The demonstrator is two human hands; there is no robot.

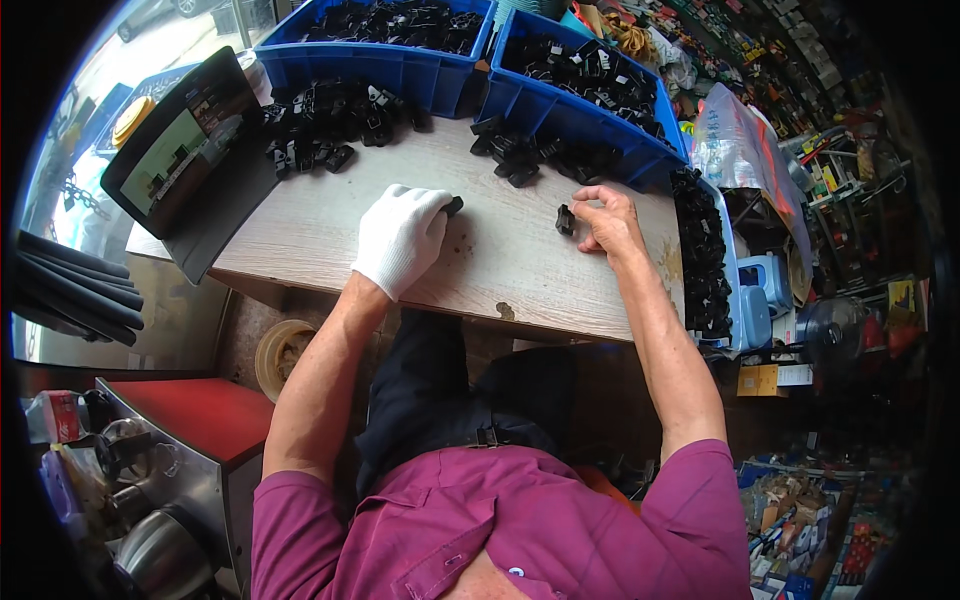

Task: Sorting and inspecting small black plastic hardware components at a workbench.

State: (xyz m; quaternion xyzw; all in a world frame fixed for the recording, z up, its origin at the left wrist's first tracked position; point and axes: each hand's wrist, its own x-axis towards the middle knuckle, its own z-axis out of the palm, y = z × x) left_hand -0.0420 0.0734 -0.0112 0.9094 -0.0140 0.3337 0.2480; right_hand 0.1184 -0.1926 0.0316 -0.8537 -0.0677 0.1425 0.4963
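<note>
My left hand [402, 238], in a white knitted glove, is closed over the left half of the table [330, 228]. A small black plastic part [453, 206] sticks out from its fingertips; the rest of it is hidden by the glove. Bare and bent in a pinch, my right hand [610, 220] is further right above the tabletop. Between its thumb and forefinger tips is a small black clip-like part [566, 220]. Loose black parts lie in a left pile [340, 115] and a right pile [530, 155] beyond my hands.
Two blue bins [440, 82] [575, 125] full of black parts stand along the far edge. A tablet in a dark case [185, 150] leans at the left. Beside the table's right edge, a light-blue container [735, 270] holds more black parts. A red-topped cabinet [190, 412] stands lower left.
</note>
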